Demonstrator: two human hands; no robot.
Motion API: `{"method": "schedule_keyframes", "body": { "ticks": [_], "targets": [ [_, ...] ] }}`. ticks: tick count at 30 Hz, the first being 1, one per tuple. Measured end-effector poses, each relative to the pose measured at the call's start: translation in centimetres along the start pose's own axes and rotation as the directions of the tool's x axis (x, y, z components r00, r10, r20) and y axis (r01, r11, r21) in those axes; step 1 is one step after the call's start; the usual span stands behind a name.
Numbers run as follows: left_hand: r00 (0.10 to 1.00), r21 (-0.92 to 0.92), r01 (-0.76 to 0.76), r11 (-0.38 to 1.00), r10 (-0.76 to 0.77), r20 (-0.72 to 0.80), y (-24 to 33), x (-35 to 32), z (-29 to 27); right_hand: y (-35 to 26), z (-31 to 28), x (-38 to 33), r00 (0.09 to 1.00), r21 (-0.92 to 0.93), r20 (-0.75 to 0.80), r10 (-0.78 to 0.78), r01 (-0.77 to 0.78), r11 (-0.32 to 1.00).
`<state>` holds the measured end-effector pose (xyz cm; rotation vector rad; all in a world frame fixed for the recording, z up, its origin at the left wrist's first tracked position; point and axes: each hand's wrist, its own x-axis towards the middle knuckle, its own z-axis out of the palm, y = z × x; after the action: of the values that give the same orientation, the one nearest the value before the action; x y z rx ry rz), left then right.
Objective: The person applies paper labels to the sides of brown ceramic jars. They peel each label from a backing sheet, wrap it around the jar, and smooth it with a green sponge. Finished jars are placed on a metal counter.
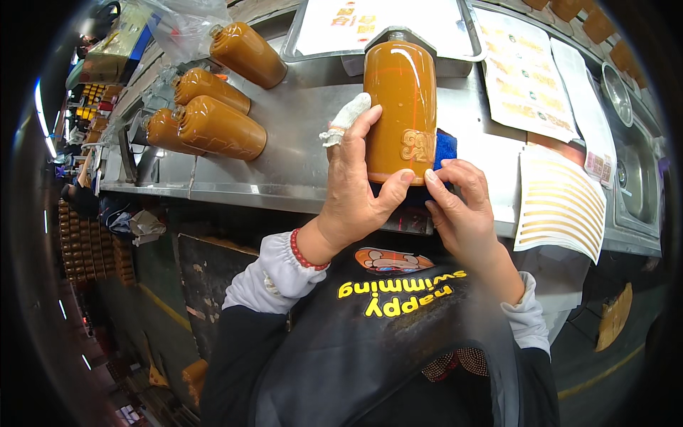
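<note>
Your left hand (356, 192) holds the brown bottle (400, 92) at the tabletop's (306, 142) near edge, gold badge (417, 146) already on, bottom maybe unfinished, where your right hand (466, 203) touches, pinching what I can't tell.

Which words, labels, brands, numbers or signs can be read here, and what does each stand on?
Black apron: yellow lettering, upside down, legible but not copied here.
Brown bottle: gold emblem, its characters unclear.
Wide sheet: print too small to read.
Orange prints on tray: likewise too small.
</note>
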<state>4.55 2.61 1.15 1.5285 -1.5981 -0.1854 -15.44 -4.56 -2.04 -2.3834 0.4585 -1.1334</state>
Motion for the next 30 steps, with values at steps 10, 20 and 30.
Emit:
{"method": "schedule_keyframes", "body": {
  "ticks": [10, 20, 30],
  "targets": [
    [0.997, -0.27, 0.072, 0.96, -0.066, 0.029, -1.6, -0.4, 0.0, -0.4, -0.2, 0.4, 1.0, -0.034, 0.012, -0.025, 0.026, 0.999],
    [0.982, -0.584, 0.159, 0.796, -0.187, 0.011, -1.6, -0.7, -0.2, -0.5, -0.2, 0.1, 1.0, -0.029, 0.019, 0.005, -0.004, 1.0],
    [0.992, -0.262, 0.117, 0.958, -0.102, 0.069, -2.6, -0.4, -0.8, -0.1, 0.2, -0.4, 0.999, -0.031, 0.039, 0.002, -0.001, 1.0]
  ]
}}
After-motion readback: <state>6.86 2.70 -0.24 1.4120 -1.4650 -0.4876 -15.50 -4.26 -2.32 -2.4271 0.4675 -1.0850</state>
